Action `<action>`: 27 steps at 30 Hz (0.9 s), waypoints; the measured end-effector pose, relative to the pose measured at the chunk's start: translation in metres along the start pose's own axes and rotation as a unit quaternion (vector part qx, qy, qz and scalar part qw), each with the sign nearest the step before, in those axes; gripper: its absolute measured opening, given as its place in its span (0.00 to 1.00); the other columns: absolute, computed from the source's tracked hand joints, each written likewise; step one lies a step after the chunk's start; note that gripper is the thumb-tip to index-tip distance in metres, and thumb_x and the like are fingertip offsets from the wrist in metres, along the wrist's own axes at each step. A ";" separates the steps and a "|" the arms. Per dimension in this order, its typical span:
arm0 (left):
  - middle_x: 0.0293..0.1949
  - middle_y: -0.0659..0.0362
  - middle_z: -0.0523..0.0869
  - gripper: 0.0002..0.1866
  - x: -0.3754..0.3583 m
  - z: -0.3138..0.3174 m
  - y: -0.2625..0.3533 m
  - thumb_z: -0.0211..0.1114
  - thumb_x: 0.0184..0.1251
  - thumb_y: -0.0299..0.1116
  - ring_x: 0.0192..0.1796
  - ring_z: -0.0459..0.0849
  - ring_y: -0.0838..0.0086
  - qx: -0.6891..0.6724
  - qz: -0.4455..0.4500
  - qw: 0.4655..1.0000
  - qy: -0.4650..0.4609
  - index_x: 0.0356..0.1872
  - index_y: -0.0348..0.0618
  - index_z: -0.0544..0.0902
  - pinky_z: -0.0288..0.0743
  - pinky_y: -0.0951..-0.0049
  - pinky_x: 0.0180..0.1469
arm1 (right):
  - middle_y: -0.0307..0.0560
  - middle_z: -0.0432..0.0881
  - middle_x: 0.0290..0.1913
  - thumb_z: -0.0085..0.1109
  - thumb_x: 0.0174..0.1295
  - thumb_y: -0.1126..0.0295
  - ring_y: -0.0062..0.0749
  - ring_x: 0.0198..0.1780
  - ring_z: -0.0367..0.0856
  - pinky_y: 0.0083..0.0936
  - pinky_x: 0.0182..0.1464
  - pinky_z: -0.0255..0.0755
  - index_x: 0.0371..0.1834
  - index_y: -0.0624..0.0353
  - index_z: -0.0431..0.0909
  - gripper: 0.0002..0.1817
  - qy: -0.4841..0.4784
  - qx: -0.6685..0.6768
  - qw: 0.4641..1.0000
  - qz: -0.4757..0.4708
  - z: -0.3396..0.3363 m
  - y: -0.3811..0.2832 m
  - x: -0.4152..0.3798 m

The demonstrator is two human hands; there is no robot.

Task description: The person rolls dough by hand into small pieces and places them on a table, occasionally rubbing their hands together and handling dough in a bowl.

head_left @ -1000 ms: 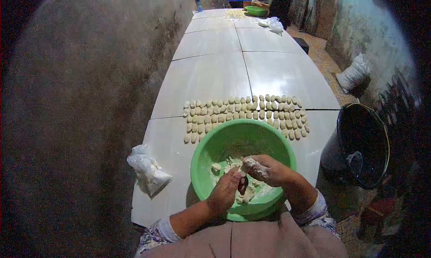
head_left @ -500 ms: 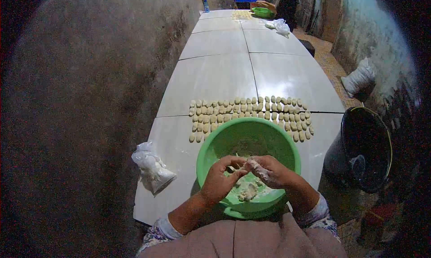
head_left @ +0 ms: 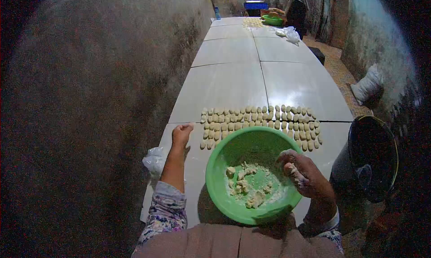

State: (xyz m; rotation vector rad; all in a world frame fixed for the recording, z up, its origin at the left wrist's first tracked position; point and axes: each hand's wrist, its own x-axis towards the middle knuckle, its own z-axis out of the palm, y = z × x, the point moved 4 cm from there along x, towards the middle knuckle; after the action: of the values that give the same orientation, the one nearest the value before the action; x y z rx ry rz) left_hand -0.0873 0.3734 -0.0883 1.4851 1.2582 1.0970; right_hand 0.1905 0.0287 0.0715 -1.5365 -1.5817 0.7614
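Observation:
My left hand [head_left: 182, 134] is stretched out to the left end of the rows of small dough pieces [head_left: 233, 118]. Its fingers are pinched together, and what they hold, if anything, is too small to make out. Over the right side of a green bowl [head_left: 214, 186] hangs my right hand [head_left: 305, 172], coated in white flour. Its fingers are loosely curled and apart, with nothing I can see between them. Crumbly dough lumps [head_left: 255, 199] and loose flour lie in the bowl, which stands at the near edge of the table.
White tiles cover the long table [head_left: 224, 85]. Partly behind my left forearm sits a plastic bag [head_left: 154, 161]. A black bucket [head_left: 372, 154] stands to the right. At the far end are a person [head_left: 296, 15], another green bowl [head_left: 273, 20] and a bag [head_left: 291, 34].
My hands have parted from their place together over the bowl. The left went forward and left to the dough rows; the right moved to the bowl's right side. The view has shifted slightly.

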 end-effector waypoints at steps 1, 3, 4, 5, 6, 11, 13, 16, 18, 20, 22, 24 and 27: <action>0.32 0.59 0.83 0.13 0.002 0.006 -0.004 0.70 0.54 0.35 0.33 0.80 0.77 0.034 -0.054 0.998 -0.001 0.33 0.37 0.80 0.74 0.74 0.37 | 0.57 0.77 0.34 0.52 0.62 0.66 0.54 0.39 0.77 0.39 0.43 0.69 0.42 0.62 0.71 0.11 -0.010 0.010 1.000 0.005 -0.002 0.000 0.001; 0.29 0.61 0.84 0.11 0.025 0.015 -0.038 0.71 0.51 0.36 0.33 0.80 0.79 0.010 -0.075 0.997 -0.001 0.31 0.40 0.82 0.75 0.74 0.34 | 0.57 0.78 0.34 0.52 0.61 0.67 0.53 0.38 0.77 0.39 0.43 0.69 0.40 0.63 0.72 0.10 -0.021 0.021 1.000 0.011 -0.004 0.001 0.004; 0.29 0.61 0.84 0.11 0.039 0.020 -0.071 0.71 0.50 0.35 0.34 0.81 0.78 0.001 -0.094 0.996 -0.010 0.31 0.39 0.83 0.76 0.74 0.35 | 0.57 0.78 0.34 0.52 0.61 0.67 0.53 0.38 0.77 0.39 0.42 0.69 0.38 0.63 0.73 0.10 -0.011 -0.044 0.999 -0.006 -0.004 0.000 0.006; 0.30 0.61 0.85 0.11 0.031 0.029 -0.059 0.71 0.50 0.34 0.34 0.81 0.78 -0.008 -0.115 0.993 -0.019 0.31 0.39 0.84 0.76 0.74 0.35 | 0.57 0.78 0.34 0.52 0.61 0.67 0.52 0.38 0.78 0.40 0.42 0.69 0.37 0.64 0.74 0.10 -0.003 -0.107 0.994 -0.023 -0.003 -0.001 0.007; 0.30 0.61 0.85 0.11 0.038 0.030 -0.068 0.71 0.50 0.34 0.34 0.81 0.78 -0.006 -0.119 0.993 -0.021 0.31 0.39 0.84 0.76 0.74 0.35 | 0.56 0.78 0.35 0.53 0.60 0.66 0.52 0.38 0.77 0.40 0.43 0.68 0.36 0.63 0.75 0.11 -0.011 -0.090 0.996 -0.010 -0.004 -0.001 0.008; 0.37 0.53 0.86 0.20 0.055 0.038 -0.077 0.71 0.46 0.36 0.40 0.84 0.65 0.233 -0.049 0.971 0.013 0.42 0.40 0.82 0.76 0.68 0.44 | 0.53 0.78 0.35 0.55 0.59 0.62 0.50 0.40 0.76 0.38 0.49 0.62 0.38 0.61 0.75 0.13 0.010 -0.117 0.993 -0.027 -0.001 0.005 0.007; 0.39 0.52 0.85 0.22 0.051 0.037 -0.062 0.72 0.46 0.37 0.42 0.83 0.64 0.261 -0.060 0.963 -0.020 0.44 0.40 0.81 0.76 0.68 0.45 | 0.52 0.78 0.34 0.56 0.59 0.62 0.49 0.40 0.76 0.38 0.49 0.61 0.40 0.61 0.75 0.14 0.002 -0.129 0.991 -0.024 -0.001 0.003 0.006; 0.42 0.50 0.84 0.26 0.040 0.038 -0.037 0.72 0.46 0.39 0.44 0.82 0.61 0.285 -0.049 0.957 -0.025 0.48 0.40 0.79 0.75 0.67 0.46 | 0.53 0.77 0.35 0.58 0.58 0.62 0.48 0.39 0.76 0.37 0.46 0.64 0.40 0.60 0.74 0.14 -0.001 -0.153 0.988 -0.008 -0.001 0.001 0.005; 0.44 0.47 0.82 0.26 0.022 0.042 0.004 0.70 0.51 0.40 0.45 0.82 0.60 0.308 0.092 0.947 0.009 0.50 0.39 0.77 0.74 0.66 0.48 | 0.54 0.77 0.35 0.60 0.56 0.64 0.50 0.37 0.76 0.39 0.41 0.68 0.40 0.61 0.73 0.14 0.014 -0.186 0.981 -0.044 -0.001 0.002 0.003; 0.39 0.52 0.83 0.19 -0.035 0.064 0.080 0.65 0.58 0.33 0.38 0.82 0.69 0.150 0.129 0.979 -0.042 0.50 0.39 0.76 0.76 0.70 0.41 | 0.52 0.77 0.33 0.62 0.54 0.66 0.48 0.35 0.76 0.38 0.39 0.68 0.39 0.61 0.73 0.13 0.022 -0.182 0.982 -0.049 -0.001 0.003 0.003; 0.36 0.55 0.83 0.16 -0.096 0.092 0.121 0.65 0.60 0.34 0.33 0.80 0.73 0.099 0.172 0.961 -0.195 0.47 0.39 0.78 0.75 0.73 0.37 | 0.51 0.76 0.30 0.65 0.53 0.67 0.47 0.32 0.76 0.36 0.35 0.69 0.37 0.62 0.74 0.14 0.030 -0.170 0.983 -0.061 0.001 0.009 0.003; 0.35 0.51 0.83 0.14 -0.151 0.112 0.141 0.64 0.59 0.37 0.37 0.83 0.64 0.222 0.186 0.883 -0.369 0.41 0.39 0.81 0.76 0.64 0.39 | 0.51 0.76 0.30 0.65 0.52 0.67 0.46 0.31 0.76 0.36 0.35 0.69 0.37 0.62 0.74 0.14 0.021 -0.169 0.984 -0.052 0.005 0.011 0.004; 0.35 0.47 0.83 0.12 -0.186 0.127 0.125 0.62 0.56 0.33 0.38 0.83 0.55 0.432 0.230 0.734 -0.471 0.40 0.39 0.81 0.76 0.59 0.40 | 0.55 0.78 0.37 0.62 0.54 0.64 0.54 0.40 0.77 0.42 0.42 0.70 0.42 0.61 0.72 0.17 -0.024 -0.166 0.986 -0.021 0.004 0.006 0.003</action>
State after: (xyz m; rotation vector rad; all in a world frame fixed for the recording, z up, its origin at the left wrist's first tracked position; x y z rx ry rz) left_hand 0.0452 0.1660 -0.0112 2.6600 0.6101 -0.2125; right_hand 0.1906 0.0324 0.0651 -1.7218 -1.8417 0.5322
